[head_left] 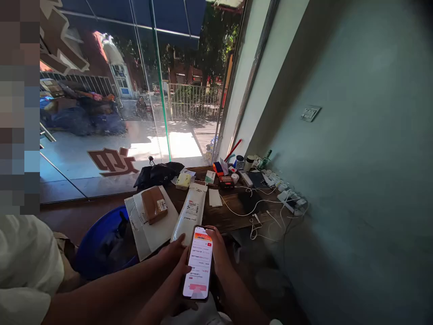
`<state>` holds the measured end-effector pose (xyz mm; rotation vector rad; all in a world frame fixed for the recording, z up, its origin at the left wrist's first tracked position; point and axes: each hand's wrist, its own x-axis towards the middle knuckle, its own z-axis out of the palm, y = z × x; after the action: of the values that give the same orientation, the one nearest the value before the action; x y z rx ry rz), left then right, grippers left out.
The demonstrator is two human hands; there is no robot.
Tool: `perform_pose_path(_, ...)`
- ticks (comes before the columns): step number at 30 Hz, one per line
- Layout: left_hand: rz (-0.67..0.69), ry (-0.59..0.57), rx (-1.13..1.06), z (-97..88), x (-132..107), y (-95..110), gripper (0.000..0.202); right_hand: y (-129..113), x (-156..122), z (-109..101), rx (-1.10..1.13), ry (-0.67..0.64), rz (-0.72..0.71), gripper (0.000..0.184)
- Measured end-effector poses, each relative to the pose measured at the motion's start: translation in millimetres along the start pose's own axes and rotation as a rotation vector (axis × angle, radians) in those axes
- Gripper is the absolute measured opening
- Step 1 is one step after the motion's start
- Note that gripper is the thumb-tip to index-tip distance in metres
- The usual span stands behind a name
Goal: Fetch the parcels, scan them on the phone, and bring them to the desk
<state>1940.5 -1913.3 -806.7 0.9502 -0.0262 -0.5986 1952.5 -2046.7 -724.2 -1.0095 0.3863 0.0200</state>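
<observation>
A smartphone [198, 266] with a lit screen sits upright between my hands, low in the middle of the view. My left hand [182, 275] is closed round its left edge, thumb at the side of the screen and fingers partly hidden behind. On the upper right edge, my right hand [216, 243] grips the phone, its thumb over the top corner. Just beyond the phone lies a long white mailer [191, 207] with a printed label. Another person's hand [174, 248], reaching in from the left, rests at the mailer's near end.
A brown box [154, 205] lies on a flat white package [137, 221] at the table's left. Below stands a blue tub [98, 243]. Cables and a power strip [292, 202] occupy the right side of the wooden table [209, 219], beside the wall. Glass panes stand behind.
</observation>
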Motion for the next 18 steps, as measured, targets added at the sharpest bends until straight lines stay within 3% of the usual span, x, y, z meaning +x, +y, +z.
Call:
perform_pose_path(5,-0.109,0.040,-0.012,21.4,3.8,15.5,0.089,-19.2,25.4,-7.7,-0.020,-0.072,-0.025,0.020)
perform_pose_path(13,-0.143,0.110,-0.115,93.6,34.4,52.1,0.075,-59.3,69.7,-33.1,-0.135,-0.255,0.006,0.027)
perform_pose_path(18,-0.144,0.170,-0.130,106.0,60.3,55.9,0.074,-72.1,94.5,-41.0,-0.156,-0.273,0.047,0.028)
